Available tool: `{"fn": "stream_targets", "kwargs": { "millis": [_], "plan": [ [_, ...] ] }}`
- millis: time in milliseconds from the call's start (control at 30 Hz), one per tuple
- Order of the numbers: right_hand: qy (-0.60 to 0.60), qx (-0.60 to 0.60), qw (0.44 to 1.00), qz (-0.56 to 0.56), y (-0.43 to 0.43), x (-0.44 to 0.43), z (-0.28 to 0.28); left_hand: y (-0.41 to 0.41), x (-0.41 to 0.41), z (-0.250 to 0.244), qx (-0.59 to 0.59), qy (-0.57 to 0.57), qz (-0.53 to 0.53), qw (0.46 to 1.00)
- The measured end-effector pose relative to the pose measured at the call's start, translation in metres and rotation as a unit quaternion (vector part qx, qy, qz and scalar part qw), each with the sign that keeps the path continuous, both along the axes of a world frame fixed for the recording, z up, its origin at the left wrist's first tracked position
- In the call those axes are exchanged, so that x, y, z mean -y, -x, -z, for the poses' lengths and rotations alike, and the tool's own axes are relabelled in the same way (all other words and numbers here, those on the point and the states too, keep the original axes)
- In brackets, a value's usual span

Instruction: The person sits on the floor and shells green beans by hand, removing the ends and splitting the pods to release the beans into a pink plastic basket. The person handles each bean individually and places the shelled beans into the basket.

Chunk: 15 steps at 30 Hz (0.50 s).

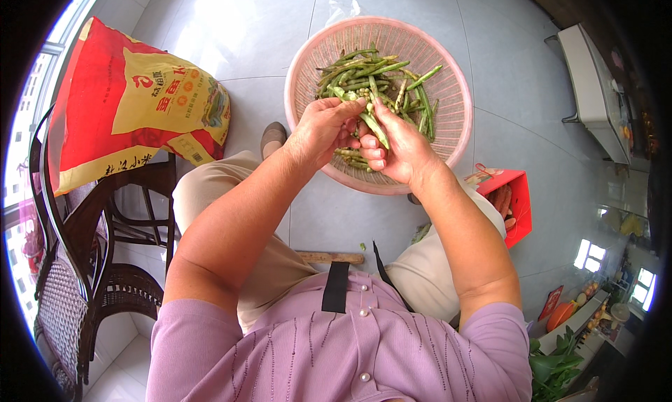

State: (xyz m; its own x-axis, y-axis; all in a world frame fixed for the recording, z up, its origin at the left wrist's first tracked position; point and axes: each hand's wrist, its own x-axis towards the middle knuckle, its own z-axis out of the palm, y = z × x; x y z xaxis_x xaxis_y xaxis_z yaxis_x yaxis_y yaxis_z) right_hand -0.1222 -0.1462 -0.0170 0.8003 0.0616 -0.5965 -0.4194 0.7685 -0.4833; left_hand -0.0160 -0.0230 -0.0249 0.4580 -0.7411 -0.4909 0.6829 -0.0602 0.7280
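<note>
A green bean pod (374, 128), apparently split open, is held between my two hands above a pink plastic mesh basket (458, 134). My left hand (326, 128) pinches its upper end, thumb pointing right. My right hand (403, 139) grips the pod's lower part, with the thumb along it and the fingers curled underneath. A heap of green and yellowing bean pods (357, 68) lies in the basket beyond my hands. Several pale loose beans (364, 92) show near my thumbs. More pods (353, 159) lie below my wrists, partly hidden.
A red and yellow printed sack (157, 94) stands left on a dark wicker chair (131, 281). At right, a red box (520, 207) holds reddish-brown elongated items. A wooden piece (331, 257) lies between my legs. A leafy plant (554, 357) stands lower right. Grey tiles (517, 87) cover the floor.
</note>
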Motion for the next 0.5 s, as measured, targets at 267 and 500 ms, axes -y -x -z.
{"fn": "stream_targets", "kwargs": {
  "millis": [267,500],
  "plan": [
    [0.090,0.004,0.995,-0.035,0.000,0.002,-0.011,0.001,0.001,-0.003,0.024,-0.002,0.027,0.999],
    [0.174,0.023,0.984,-0.027,-0.005,-0.002,-0.010,-0.001,0.002,0.001,0.140,-0.114,0.027,0.983]
  ]
}}
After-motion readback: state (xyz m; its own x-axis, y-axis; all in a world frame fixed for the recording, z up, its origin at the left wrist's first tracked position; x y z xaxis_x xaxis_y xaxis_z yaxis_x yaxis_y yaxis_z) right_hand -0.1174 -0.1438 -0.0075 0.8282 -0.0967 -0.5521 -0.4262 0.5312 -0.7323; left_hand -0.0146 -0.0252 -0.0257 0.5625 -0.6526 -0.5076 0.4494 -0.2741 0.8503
